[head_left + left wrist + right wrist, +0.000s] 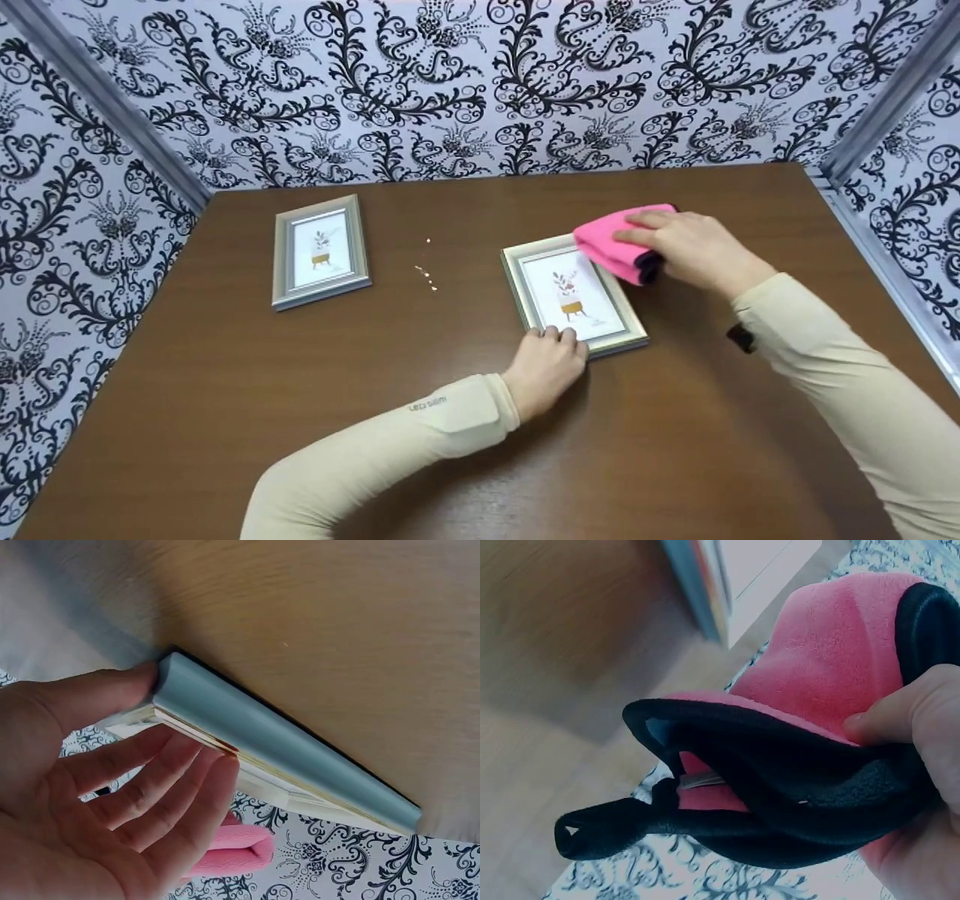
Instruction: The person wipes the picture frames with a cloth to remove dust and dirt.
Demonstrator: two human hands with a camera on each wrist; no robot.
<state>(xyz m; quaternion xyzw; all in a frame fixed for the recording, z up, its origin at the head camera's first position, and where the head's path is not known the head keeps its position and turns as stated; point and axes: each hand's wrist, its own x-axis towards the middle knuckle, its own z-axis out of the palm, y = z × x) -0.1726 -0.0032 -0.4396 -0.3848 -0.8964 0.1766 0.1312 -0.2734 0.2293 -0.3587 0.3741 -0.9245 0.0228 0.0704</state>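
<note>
A silver picture frame (574,296) with a plant print lies on the table, right of its middle. My left hand (545,369) holds its near edge. In the left wrist view, the thumb rests on the outer side of the frame (277,736) and the fingertips touch its front. My right hand (701,244) grips a folded pink cleaning cloth (611,236) over the frame's far right corner, hiding that corner. The right wrist view shows the cloth (825,645) pinched under the thumb, its black trim and hanging loop loose below; whether it touches the frame cannot be told.
A second, similar picture frame (322,251) lies at the table's far left. Several small white bits (426,275) are scattered on the brown table (375,337) between the two frames. Patterned walls (450,90) enclose the back and sides.
</note>
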